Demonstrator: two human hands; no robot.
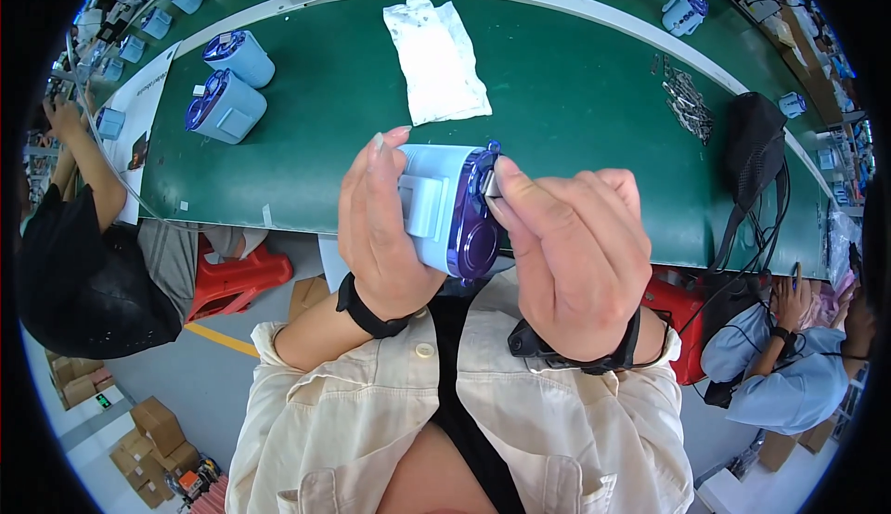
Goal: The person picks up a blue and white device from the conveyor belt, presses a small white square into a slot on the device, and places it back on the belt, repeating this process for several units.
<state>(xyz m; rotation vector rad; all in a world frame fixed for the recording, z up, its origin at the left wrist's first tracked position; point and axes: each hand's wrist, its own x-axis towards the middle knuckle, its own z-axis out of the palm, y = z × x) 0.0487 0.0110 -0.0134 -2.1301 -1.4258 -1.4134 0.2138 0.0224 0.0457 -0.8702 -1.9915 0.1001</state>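
Observation:
My left hand (382,236) holds a light-blue plastic housing (427,200) on its side above the near edge of the table. Its dark blue, glossy end (475,226), with round shapes on it, faces right. Against the upper part of that end, my right hand (589,259) pinches a small silvery piece (491,183) between thumb and forefinger. The fingertips cover much of the piece, so I cannot tell whether it is seated in the housing. The left fingers are wrapped round the housing's far and left sides.
Two similar housings (229,110) stand at the left on the green table (575,78). A white plastic bag (436,64) lies beyond my hands. Small metal parts (687,106) and a black pouch (754,138) with cables are at right. Co-workers sit on both sides.

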